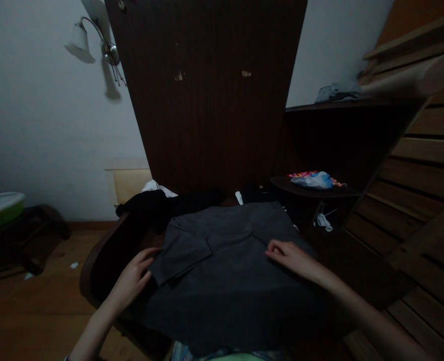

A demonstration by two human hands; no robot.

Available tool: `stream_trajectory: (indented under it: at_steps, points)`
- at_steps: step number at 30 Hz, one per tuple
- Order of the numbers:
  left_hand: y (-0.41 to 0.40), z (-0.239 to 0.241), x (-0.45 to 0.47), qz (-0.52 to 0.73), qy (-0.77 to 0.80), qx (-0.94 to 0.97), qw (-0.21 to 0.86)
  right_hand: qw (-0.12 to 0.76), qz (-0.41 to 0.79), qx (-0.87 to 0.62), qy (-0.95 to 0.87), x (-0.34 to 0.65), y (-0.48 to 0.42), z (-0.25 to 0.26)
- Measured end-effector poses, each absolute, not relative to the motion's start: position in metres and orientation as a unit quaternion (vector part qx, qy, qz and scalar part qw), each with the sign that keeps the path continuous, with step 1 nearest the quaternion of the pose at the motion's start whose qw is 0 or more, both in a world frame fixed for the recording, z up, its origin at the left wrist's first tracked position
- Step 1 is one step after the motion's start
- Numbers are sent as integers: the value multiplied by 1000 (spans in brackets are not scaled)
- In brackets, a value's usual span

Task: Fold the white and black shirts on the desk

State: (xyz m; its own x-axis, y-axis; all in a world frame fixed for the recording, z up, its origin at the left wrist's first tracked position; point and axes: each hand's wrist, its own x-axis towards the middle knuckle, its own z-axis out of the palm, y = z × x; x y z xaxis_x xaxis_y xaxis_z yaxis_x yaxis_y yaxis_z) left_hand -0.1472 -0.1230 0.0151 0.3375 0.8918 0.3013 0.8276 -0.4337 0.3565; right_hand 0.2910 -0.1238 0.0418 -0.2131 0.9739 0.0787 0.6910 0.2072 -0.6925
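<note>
A dark grey garment (pixel 225 271) is spread out in front of me, with a folded flap, possibly a sleeve, lying across its left part. My left hand (pixel 133 276) is at the outer edge of that flap, thumb and fingers around the cloth, the fingertips partly hidden. On the garment's right side rests my right hand (pixel 289 254), its fingers curled in a pinch at a crease in the fabric. What is between those fingertips is hard to see in the dim light.
Black clothing (pixel 146 201) and a white cloth (pixel 157 187) lie beyond the garment. A tall dark wood panel (pixel 214 120) rises behind. At right, a corner shelf (pixel 300 192) bears a plastic bag (pixel 317 180), beside a slatted wooden piece (pixel 413 165). A green-rimmed basin (pixel 3 213) stands left.
</note>
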Motion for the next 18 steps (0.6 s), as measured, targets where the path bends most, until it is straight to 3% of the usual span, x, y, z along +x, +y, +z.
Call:
stream_trajectory:
  at_steps: [3, 8, 11, 18]
  points:
    - [-128, 13, -143, 234, 538, 800, 124, 265, 328, -508, -751, 239, -100, 35]
    - [-127, -2, -139, 316, 570, 752, 102, 287, 446, -500, -685, 152, -52, 13]
    - [-123, -7, -139, 316, 559, 759, 105, 293, 428, -552, -653, 114, -38, 4]
    - [-127, -5, -145, 312, 615, 722, 54, 391, 504, -489, -595, 117, -44, 17]
